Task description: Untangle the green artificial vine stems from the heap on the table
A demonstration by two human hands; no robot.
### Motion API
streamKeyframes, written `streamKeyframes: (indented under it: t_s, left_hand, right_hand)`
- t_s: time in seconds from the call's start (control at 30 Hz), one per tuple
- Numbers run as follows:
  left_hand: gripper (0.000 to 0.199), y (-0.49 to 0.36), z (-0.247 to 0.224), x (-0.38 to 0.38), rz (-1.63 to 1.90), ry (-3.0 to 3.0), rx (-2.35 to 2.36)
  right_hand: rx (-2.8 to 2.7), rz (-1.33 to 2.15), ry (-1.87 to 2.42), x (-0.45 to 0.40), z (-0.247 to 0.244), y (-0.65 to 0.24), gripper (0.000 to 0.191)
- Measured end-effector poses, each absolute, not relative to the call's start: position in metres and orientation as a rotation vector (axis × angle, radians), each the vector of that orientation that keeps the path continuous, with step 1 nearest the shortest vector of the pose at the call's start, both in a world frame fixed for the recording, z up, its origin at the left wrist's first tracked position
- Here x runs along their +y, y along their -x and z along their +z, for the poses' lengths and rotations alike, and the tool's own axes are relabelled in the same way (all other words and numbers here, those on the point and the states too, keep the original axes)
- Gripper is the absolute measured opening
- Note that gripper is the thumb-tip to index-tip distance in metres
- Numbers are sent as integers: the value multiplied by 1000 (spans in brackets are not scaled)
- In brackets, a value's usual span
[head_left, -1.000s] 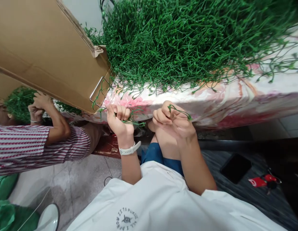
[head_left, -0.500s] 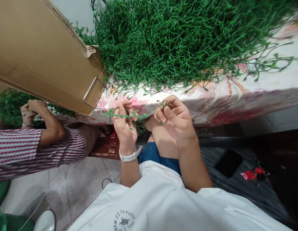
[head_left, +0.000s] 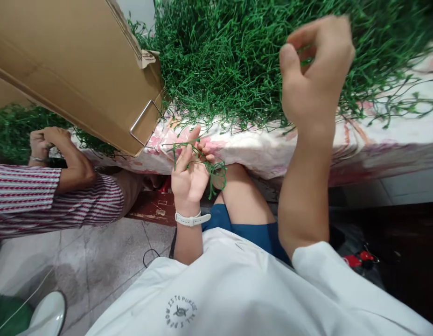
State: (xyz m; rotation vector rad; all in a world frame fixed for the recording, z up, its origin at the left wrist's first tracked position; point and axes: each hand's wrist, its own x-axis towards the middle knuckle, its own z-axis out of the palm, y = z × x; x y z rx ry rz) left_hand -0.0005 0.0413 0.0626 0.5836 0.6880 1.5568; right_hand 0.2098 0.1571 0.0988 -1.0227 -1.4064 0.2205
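Note:
My left hand is palm up in front of the table edge, a few fingers curled around thin green artificial plant stems. Loose ends of the stems dangle beside the palm, over my lap. Raised above the large pile of green artificial stems is my right hand, slightly blurred. Its thumb and fingers are bent but apart, with a gap between them, and I see nothing in it. The pile lies on a table with a pink-flowered cloth.
A cardboard box with a metal wire handle stands on the table at left. Beyond it, a person in a striped shirt works with both hands near more green stems. Red keys lie at lower right.
My right hand has left the stems near my left hand and moved up and right over the pile, fingers now apart. My left hand keeps the stems and has turned palm up.

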Motion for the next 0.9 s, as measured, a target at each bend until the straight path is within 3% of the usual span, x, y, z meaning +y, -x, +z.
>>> streamKeyframes:
  t_s: [0.13, 0.4, 0.57, 0.73, 0.9]
  left_hand:
    - [37, -1, 63, 41, 1585, -506, 544]
    - [38, -6, 64, 35, 1667, -665, 656]
    - [26, -3, 64, 37, 1709, -706, 813]
    - [41, -12, 69, 38, 1725, -477, 705]
    - [39, -9, 73, 35, 1599, -459, 696]
  right_hand:
    - [-1624, 593, 817, 83, 72, -175, 32]
    - [-1771, 761, 810, 50, 34, -131, 17]
    - [-1538, 1128, 667, 54, 33, -138, 28]
    - [-1163, 1720, 307, 49, 26, -129, 42]
    - [-891, 1923, 247, 44, 19, -119, 50]
